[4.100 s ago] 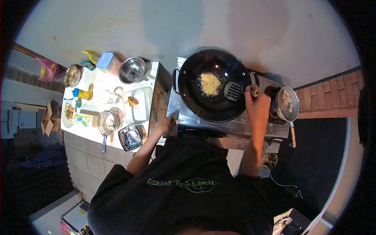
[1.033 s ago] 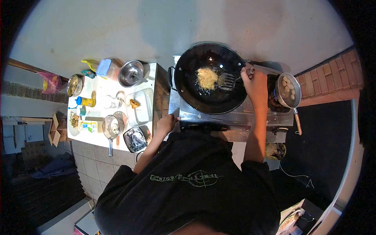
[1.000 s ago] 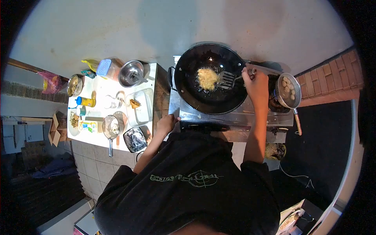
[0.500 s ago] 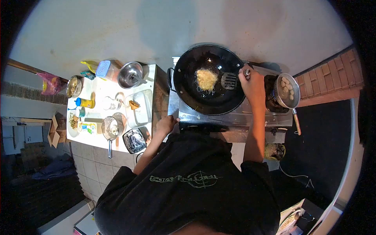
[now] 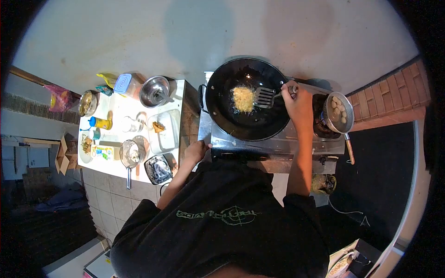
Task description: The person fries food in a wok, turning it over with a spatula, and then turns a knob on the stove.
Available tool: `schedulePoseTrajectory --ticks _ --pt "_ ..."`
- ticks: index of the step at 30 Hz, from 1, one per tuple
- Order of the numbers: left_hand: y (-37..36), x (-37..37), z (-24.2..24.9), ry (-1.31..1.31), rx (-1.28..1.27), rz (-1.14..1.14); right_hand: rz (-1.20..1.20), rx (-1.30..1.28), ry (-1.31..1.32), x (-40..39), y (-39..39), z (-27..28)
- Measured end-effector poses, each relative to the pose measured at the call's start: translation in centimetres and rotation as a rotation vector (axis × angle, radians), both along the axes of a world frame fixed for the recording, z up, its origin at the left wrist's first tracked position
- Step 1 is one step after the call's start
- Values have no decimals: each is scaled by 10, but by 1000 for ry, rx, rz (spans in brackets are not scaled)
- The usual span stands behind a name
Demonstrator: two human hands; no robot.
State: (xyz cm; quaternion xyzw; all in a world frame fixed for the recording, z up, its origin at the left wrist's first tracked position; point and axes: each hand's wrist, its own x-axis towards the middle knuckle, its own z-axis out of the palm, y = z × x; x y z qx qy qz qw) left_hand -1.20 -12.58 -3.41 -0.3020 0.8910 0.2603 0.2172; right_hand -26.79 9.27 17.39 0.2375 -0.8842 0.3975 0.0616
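Note:
My right hand (image 5: 298,103) is closed round the handle of a slotted spatula (image 5: 265,98) over the right side of a black wok (image 5: 222,116). The spatula's blade lies against the right edge of a golden, bubbling piece of frying food (image 5: 243,98) in the oil. A metal stove (image 5: 241,142) carries the wok. At its front left corner, my left hand (image 5: 196,151) has its fingers curled on the edge, the thumb touching the metal; part of those fingers is hidden.
A saucepan (image 5: 340,112) with pale round pieces in liquid stands on the right burner. On the white table (image 5: 111,141) are a clear tub (image 5: 169,139) with a browned piece, a steel bowl (image 5: 154,91), a handled strainer (image 5: 130,154), a black dish (image 5: 158,168) and a yellow bottle (image 5: 103,123).
The spatula has moved left, from a gap beside the frying food to its right edge. My left hand stays at the stove corner. The whole view has shifted slightly.

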Motion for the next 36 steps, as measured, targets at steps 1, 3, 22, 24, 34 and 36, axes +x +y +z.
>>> schedulePoseTrajectory --ticks 1,3,22,24,34,36 --pt "0 0 0 -1 1 -1 -6 -23 -5 0 0 1" --pt "-1 1 -2 19 6 -11 26 11 38 -7 1 -9" --pt "-2 4 -7 109 3 7 15 -25 51 -9 6 -10" --pt "-4 4 -11 100 2 -7 30 6 49 -11 6 -14" --pt "-3 2 -5 70 -21 -9 26 11 57 -10 10 -16" --pt "-3 3 -9 108 -11 -1 19 -33 36 -11 11 -16"
